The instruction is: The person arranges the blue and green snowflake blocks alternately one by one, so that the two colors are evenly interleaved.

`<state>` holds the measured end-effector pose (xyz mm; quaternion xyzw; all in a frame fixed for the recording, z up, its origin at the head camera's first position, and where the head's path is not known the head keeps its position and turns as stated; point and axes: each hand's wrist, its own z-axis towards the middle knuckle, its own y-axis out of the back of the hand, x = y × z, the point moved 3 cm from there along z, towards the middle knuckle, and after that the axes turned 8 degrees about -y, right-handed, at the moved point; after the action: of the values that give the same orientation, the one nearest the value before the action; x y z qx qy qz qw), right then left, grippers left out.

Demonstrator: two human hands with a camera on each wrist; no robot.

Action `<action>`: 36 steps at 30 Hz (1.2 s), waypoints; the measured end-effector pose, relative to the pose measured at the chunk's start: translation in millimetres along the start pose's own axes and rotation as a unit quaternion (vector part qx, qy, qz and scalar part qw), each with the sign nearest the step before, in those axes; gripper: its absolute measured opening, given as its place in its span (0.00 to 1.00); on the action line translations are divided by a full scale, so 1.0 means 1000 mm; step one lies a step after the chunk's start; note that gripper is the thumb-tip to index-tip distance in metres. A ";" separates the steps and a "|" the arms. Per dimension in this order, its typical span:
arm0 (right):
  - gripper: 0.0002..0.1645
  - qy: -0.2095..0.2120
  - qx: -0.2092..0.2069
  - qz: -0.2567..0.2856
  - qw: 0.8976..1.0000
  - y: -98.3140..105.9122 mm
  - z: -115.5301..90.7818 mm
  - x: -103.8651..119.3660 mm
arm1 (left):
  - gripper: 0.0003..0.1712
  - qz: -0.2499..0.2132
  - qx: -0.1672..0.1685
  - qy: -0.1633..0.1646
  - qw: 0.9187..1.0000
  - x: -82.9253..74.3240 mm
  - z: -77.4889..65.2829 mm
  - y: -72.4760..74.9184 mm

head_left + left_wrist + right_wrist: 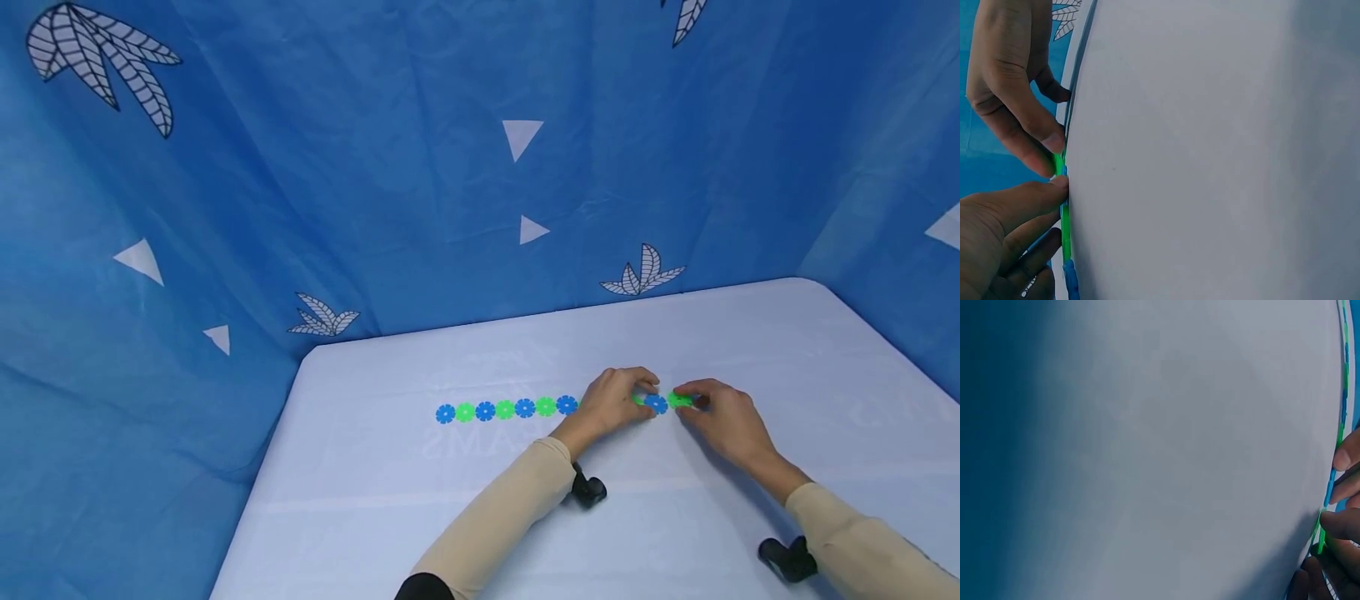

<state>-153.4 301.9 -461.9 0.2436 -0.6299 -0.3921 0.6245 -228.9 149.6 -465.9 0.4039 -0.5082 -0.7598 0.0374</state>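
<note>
A row of flat notched interlocking discs, blue (485,411) and green (506,409) by turns, runs across the white table in the head view. My left hand (611,400) covers part of the row and pinches it near its right end, thumb and fingers beside a blue disc (656,403). Just to the right, my right hand (727,421) pinches a green disc (680,400) between thumb and forefinger, close against that blue disc. The left wrist view shows the row edge-on, with the left hand (1010,231) below the right hand (1013,81).
The white tabletop (360,467) has faint lettering. A blue cloth (450,167) with leaf and triangle prints hangs behind it and at the sides. Black wrist devices (588,490) sit beneath both beige sleeves (502,508).
</note>
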 end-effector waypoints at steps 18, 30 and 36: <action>0.14 0.010 0.006 0.002 1.000 -0.005 0.001 0.004 | 0.26 0.002 -0.001 0.000 1.000 0.002 -0.004 0.001; 0.26 0.000 -0.022 -0.014 1.000 0.000 0.008 0.000 | 0.27 0.054 0.011 -0.007 0.998 0.004 -0.003 0.003; 0.43 -0.024 0.010 -0.085 0.996 0.006 0.022 -0.019 | 0.31 0.157 0.024 0.008 0.987 0.019 -0.008 0.023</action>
<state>-172.0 325.0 -466.8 0.2928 -0.6255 -0.4436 0.5713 -244.8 124.1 -460.0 0.3260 -0.5832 -0.7288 0.1500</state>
